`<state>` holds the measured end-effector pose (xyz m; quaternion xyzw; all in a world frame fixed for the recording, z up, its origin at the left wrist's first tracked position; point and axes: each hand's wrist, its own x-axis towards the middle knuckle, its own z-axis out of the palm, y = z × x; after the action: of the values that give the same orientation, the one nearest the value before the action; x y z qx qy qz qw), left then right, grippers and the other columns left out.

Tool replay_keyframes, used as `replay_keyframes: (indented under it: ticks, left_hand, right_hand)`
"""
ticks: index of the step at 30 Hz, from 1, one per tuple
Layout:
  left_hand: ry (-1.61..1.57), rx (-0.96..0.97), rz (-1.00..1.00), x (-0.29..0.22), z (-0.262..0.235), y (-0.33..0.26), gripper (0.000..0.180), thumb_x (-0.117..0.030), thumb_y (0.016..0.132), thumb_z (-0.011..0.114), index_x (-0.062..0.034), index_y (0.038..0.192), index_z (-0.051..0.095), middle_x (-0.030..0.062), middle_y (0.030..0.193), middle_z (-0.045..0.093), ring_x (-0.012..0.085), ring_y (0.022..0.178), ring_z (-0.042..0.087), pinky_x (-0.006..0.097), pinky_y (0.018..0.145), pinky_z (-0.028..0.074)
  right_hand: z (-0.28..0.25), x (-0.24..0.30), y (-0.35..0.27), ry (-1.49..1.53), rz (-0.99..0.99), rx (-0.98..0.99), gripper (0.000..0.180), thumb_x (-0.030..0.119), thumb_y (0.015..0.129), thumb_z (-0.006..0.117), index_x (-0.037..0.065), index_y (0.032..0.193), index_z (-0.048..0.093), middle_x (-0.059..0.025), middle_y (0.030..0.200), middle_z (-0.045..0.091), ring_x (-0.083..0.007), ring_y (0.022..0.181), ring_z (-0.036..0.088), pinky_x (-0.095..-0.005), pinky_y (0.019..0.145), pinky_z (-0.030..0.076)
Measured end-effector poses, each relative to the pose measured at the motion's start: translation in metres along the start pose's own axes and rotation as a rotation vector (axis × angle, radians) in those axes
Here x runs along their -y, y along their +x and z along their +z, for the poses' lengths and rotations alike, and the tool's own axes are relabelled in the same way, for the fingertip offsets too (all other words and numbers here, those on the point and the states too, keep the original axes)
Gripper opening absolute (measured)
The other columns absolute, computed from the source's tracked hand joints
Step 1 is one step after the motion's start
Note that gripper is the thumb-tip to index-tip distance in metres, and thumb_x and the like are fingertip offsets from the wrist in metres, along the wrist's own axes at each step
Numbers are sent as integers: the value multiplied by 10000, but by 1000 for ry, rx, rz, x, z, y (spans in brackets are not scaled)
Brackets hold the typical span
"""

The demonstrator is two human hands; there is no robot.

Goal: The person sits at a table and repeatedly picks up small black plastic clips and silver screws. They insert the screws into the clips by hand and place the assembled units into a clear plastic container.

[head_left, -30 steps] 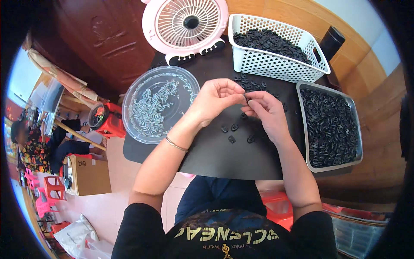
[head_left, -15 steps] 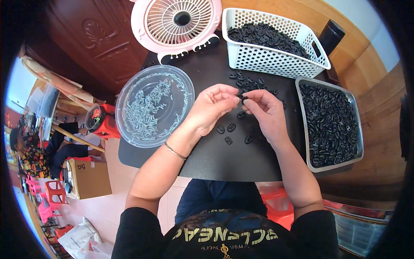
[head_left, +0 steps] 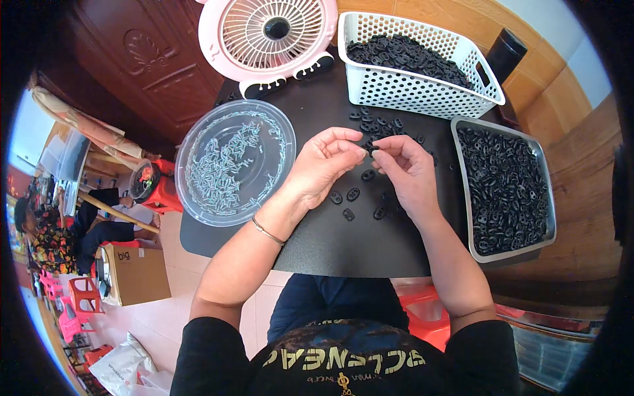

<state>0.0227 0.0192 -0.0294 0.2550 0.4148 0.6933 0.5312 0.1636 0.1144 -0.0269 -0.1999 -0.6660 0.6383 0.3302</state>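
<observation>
Above the middle of a black tabletop [head_left: 356, 241], my left hand [head_left: 320, 165] and my right hand [head_left: 406, 171] meet fingertip to fingertip. Between them they pinch one small black plastic piece [head_left: 371, 148]. Several loose black pieces [head_left: 350, 196] lie on the table just below and behind the hands. A round clear dish [head_left: 234, 162] of small pale metal pins sits to the left of my left hand. A thin bracelet rings my left wrist.
A grey metal tray [head_left: 505, 191] full of black pieces stands at the right. A white perforated basket [head_left: 416, 63] with more of them is at the back, beside a pink table fan [head_left: 267, 33]. A cardboard box [head_left: 135, 274] and red stools stand on the floor at the left.
Both hands stay together over the table; the fingertips have shifted slightly around the small black piece. The view has tilted a little.
</observation>
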Motion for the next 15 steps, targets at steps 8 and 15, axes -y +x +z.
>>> replay_keyframes:
  ticks: [8, 15]
  left_hand:
    - [17, 13, 30, 1, -1, 0, 268, 27, 799, 592, -18, 1053, 518, 25, 812, 616, 77, 764, 586, 184, 696, 472]
    - [256, -33, 191, 0, 10, -3, 285, 61, 771, 601, -4, 1038, 524, 36, 803, 622, 69, 733, 580, 182, 689, 462]
  right_hand:
    - [1, -2, 0, -41, -10, -10, 119, 41, 799, 609, 9, 912, 592, -42, 801, 612, -83, 712, 582, -208, 660, 467]
    - [0, 1, 0, -64, 33, -3, 121, 57, 803, 612, 8, 911, 588, -45, 786, 615, -79, 687, 581, -203, 628, 473]
